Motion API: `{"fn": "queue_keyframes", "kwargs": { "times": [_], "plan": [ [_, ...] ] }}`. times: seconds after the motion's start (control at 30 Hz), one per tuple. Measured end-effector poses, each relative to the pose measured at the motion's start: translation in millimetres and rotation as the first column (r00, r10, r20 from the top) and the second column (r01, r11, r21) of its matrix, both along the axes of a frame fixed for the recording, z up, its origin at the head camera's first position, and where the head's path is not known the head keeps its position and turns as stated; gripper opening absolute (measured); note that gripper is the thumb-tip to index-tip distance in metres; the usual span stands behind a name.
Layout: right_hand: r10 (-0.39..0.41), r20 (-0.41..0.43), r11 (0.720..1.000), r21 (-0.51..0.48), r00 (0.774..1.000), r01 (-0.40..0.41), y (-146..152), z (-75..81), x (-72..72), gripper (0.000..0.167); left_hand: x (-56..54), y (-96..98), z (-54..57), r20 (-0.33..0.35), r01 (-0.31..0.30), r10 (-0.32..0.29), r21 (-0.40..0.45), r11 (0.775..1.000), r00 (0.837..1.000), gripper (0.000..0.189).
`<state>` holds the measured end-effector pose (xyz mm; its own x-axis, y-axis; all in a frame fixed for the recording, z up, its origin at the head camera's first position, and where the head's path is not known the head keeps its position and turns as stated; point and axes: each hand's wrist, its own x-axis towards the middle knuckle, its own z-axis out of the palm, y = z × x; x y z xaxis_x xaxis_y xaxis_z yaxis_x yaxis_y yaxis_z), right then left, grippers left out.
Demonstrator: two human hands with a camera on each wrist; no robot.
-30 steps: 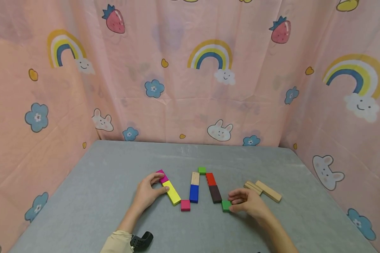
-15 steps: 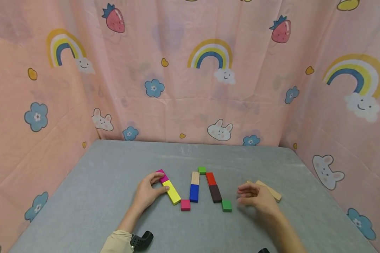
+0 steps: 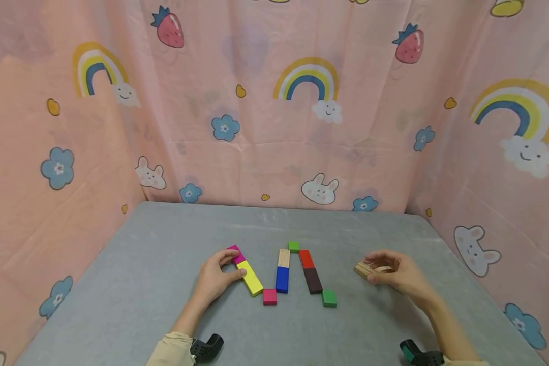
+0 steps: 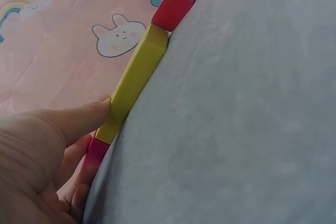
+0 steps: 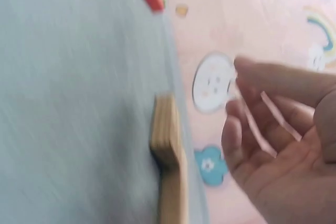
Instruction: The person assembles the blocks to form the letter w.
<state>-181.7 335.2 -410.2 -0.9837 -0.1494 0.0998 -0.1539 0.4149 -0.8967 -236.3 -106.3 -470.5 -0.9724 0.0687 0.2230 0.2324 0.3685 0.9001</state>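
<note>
My left hand [image 3: 215,277] rests at the left row of blocks. Its curled fingers hold the magenta block [image 4: 96,151], while the thumb touches the side of the yellow block [image 4: 137,77]. At the yellow block's near end lies a pink-red block [image 3: 269,297]. My right hand [image 3: 400,277] hovers over the plain wooden blocks [image 5: 165,129], fingers loosely bent, with nothing gripped. It partly hides these blocks in the head view; the right wrist view shows the hand apart from them.
Mid-table lie a natural wood block [image 3: 284,257], a blue block [image 3: 282,280], a light green block [image 3: 294,246], a red block [image 3: 306,258], a dark brown block [image 3: 313,281] and a green block [image 3: 329,298]. A patterned pink curtain [image 3: 265,152] surrounds the grey table [image 3: 201,223].
My right hand has left the green block and moved right, to above the plain wooden blocks. The left hand and the coloured blocks stay in place.
</note>
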Motion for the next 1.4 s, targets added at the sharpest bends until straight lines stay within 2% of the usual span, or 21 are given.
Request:
{"fn": "queue_keyframes", "kwargs": {
  "times": [0.17, 0.37, 0.53, 0.73, 0.97, 1.1, 1.23, 1.4],
  "plan": [
    [0.104, -0.041, 0.993, 0.054, 0.994, -0.101, 28, 0.0, -17.2, 0.042, -0.7, 0.5, 0.2, -0.012, 0.004, -0.004, 0.003, 1.0, 1.0, 0.047],
    [0.127, -0.025, 0.985, 0.124, 0.992, -0.123, 49, 0.8, -27.2, 0.044, -1.0, 0.8, 0.5, -0.023, 0.005, -0.005, 0.009, 1.0, 1.0, 0.047],
    [0.176, 0.023, 0.977, 0.117, 0.984, -0.178, 70, -1.7, -33.7, 0.053, -1.0, 0.9, 0.7, -0.009, -0.001, 0.001, 0.016, 1.0, 1.0, 0.047],
    [0.278, 0.146, 0.947, 0.124, 0.95, -0.296, 93, -8.1, -38.7, 0.071, -1.6, 1.3, 0.4, -0.024, -0.008, 0.009, 0.001, 1.0, 1.0, 0.047],
    [0.379, 0.302, 0.904, 0.083, 0.875, -0.42, 106, -13.8, -36.8, 0.098, -2.2, 2.2, -0.8, -0.013, 0.001, -0.001, 0.003, 1.0, 1.0, 0.047],
    [0.403, 0.316, 0.886, 0.103, 0.859, -0.453, 107, -15.6, -37.6, 0.105, -1.9, 2.0, -0.7, -0.01, 0.001, -0.001, 0.004, 1.0, 1.0, 0.047],
    [0.423, 0.303, 0.872, 0.118, 0.854, -0.474, 106, -16.4, -38.0, 0.108, -1.7, 1.3, -0.8, -0.007, 0.002, -0.002, -0.002, 1.0, 1.0, 0.047],
    [0.474, 0.291, 0.855, 0.071, 0.831, -0.513, 104, -17.8, -40.2, 0.111, -1.5, 0.3, -1.4, -0.002, 0.004, -0.004, 0.004, 1.0, 1.0, 0.047]
  ]
}}
